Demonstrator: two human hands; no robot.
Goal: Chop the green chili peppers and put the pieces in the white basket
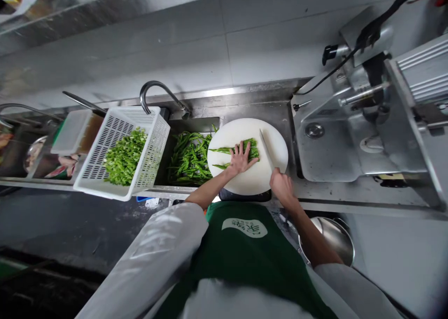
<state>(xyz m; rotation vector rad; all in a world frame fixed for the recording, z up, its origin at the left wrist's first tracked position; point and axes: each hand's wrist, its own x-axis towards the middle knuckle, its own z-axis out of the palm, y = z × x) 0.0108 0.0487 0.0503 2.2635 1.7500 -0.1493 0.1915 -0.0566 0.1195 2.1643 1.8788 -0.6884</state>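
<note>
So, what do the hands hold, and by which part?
The right hand grips the knife by its handle. The left hand lies flat on the green stalks on the cutting board, pinning them, not gripping.

You face a wall [224,43] of large grey tiles, a steel shelf [70,6] above it. Below runs a stainless counter [325,193] — a curved tap [157,86] over its sink [196,124] — and light glints along its back edge. The floor [52,225] at your left is dark.
</note>
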